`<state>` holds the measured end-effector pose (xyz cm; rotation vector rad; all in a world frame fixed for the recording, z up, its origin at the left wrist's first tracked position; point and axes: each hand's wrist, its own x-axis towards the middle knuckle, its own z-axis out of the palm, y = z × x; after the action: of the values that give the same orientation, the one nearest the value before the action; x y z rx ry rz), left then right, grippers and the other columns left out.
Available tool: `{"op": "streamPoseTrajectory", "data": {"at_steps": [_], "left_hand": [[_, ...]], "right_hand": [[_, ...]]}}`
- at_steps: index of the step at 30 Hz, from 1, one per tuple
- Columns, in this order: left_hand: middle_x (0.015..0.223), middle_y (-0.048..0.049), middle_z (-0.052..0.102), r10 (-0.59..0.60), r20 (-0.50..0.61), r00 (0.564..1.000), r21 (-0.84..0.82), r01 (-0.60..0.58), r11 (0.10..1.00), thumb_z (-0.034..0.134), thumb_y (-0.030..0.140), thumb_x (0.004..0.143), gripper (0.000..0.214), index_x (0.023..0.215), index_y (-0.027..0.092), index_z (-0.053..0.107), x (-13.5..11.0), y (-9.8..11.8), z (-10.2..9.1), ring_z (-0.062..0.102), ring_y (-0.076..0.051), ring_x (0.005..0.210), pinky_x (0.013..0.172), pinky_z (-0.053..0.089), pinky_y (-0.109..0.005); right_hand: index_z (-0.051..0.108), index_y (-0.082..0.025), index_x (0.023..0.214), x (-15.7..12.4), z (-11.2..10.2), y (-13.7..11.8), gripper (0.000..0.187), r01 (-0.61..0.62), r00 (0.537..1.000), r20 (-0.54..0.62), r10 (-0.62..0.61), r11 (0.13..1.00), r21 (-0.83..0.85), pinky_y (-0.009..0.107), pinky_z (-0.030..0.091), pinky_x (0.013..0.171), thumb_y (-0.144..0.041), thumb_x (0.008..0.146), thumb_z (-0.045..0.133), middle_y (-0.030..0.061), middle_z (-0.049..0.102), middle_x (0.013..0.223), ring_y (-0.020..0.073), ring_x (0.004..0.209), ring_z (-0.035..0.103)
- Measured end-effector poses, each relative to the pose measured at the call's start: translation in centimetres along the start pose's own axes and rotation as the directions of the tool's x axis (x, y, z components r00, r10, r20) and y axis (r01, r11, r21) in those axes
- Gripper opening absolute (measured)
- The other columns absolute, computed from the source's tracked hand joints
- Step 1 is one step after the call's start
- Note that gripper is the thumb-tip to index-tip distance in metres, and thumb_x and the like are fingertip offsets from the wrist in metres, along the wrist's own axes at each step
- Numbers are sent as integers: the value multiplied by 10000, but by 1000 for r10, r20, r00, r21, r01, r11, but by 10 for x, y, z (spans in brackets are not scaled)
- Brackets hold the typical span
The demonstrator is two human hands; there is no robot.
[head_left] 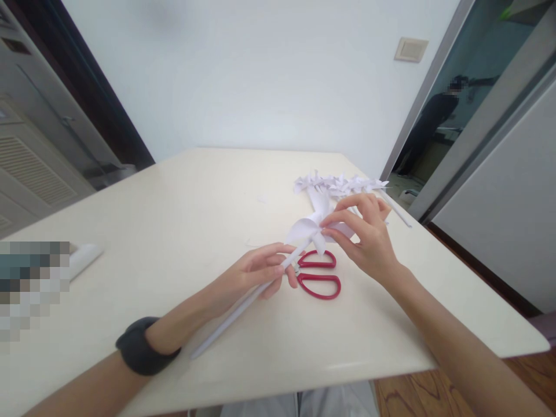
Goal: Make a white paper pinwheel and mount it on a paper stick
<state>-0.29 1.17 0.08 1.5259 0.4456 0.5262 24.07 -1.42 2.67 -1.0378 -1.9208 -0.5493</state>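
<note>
A white paper pinwheel (304, 229) on a rolled paper stick (237, 313) is held over the table, tilted with its stick running down to the lower left. My left hand (264, 271) is closed around the upper stick, thumb on top. At the pinwheel's centre, the thumb and fingertips of my right hand (365, 234) pinch together; whether a small part sits between them is hidden. Beneath the pinwheel lie red-handled scissors (319, 286), their blades covered by my left hand. A dark band circles my left wrist.
A row of white paper pinwheels (339, 185) lies at the table's back right, one stick reaching near the edge. A white roll (87, 258) is at the left on the white table (174, 214). Behind the doorway at right, a person (434, 116) in dark clothes stands.
</note>
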Motion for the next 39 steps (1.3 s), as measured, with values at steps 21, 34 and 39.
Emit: {"op": "streamPoseTrajectory", "data": {"at_steps": [21, 34, 39], "left_hand": [[846, -43, 649, 7, -48, 999, 125, -1, 992, 594, 247, 896, 371, 1253, 182, 516, -1, 10, 3, 472, -81, 555, 513, 392, -223], [854, -43, 653, 3, -39, 999, 57, -1, 998, 539, 263, 929, 344, 1266, 194, 519, -2, 9, 2, 437, -73, 510, 529, 313, -256], [856, -43, 648, 3, -58, 998, 23, -2, 1000, 545, 271, 923, 355, 1268, 192, 534, -2, 10, 0, 413, -68, 495, 537, 280, -270]], "right_hand": [[569, -224, 742, -5, 7, -16, 129, -160, 982, -112, 153, 985, -57, 408, 294, 809, -173, 844, 630, 37, 590, 846, 230, 857, 579], [471, -240, 841, 1, 6, -10, 341, -305, 943, -114, 312, 950, 70, 416, 358, 821, -350, 731, 774, 40, 536, 928, 263, 934, 544], [467, -247, 870, 2, 4, -7, 379, -301, 944, -104, 314, 945, 124, 437, 370, 854, -394, 714, 780, 51, 543, 968, 270, 965, 538]]}}
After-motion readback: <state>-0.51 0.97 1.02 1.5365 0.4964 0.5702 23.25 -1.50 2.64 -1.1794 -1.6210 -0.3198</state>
